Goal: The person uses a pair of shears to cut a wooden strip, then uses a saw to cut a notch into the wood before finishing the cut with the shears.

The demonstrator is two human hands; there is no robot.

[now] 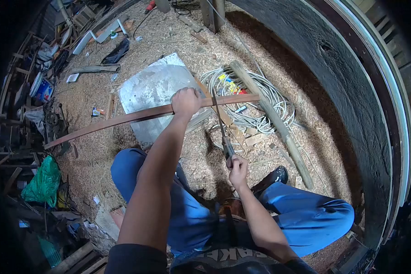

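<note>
A long, reddish wooden strip runs across in front of me, its far left end low near the clutter. My left hand is closed over the strip, right of its middle. In my right hand is the handle of a handsaw. Its narrow dark blade rises from that hand and crosses the strip near its right end, a short way right of my left hand. Whether the teeth have cut into the wood cannot be made out. Below the strip lies a worn grey metal sheet.
A coil of pale cable lies on the shavings-covered ground, with a wooden pole across it. A dark curved wall bounds the right side. Scrap wood and a green plastic bag crowd the left. My bent knees flank the work.
</note>
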